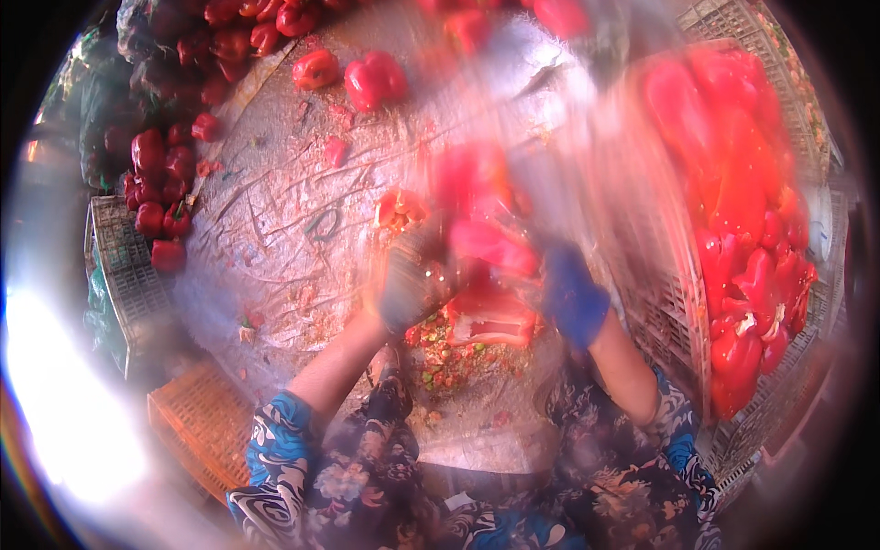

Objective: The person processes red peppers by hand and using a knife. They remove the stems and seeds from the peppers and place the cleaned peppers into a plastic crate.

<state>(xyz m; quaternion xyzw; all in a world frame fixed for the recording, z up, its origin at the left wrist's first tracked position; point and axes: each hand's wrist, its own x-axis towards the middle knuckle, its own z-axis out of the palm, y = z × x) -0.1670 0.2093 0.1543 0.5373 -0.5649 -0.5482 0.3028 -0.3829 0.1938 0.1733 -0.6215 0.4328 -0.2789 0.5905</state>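
Note:
My left hand, in a dark, soiled glove, is at the left side of a red bell pepper piece. My right hand, in a blue glove, is at that piece's right side; blur hides how the fingers of either hand lie and whether a tool is held. Under the piece, a cut-open red pepper lies with its pale inside showing. A blurred red pepper is just beyond my hands. An orange-red pepper core sits beside my left hand.
A plastic crate heaped with cut red peppers stands at right. Whole red peppers are piled at upper left; two more lie on the stained sheet. A grey crate and an orange crate stand at left. Seeds and scraps litter the sheet.

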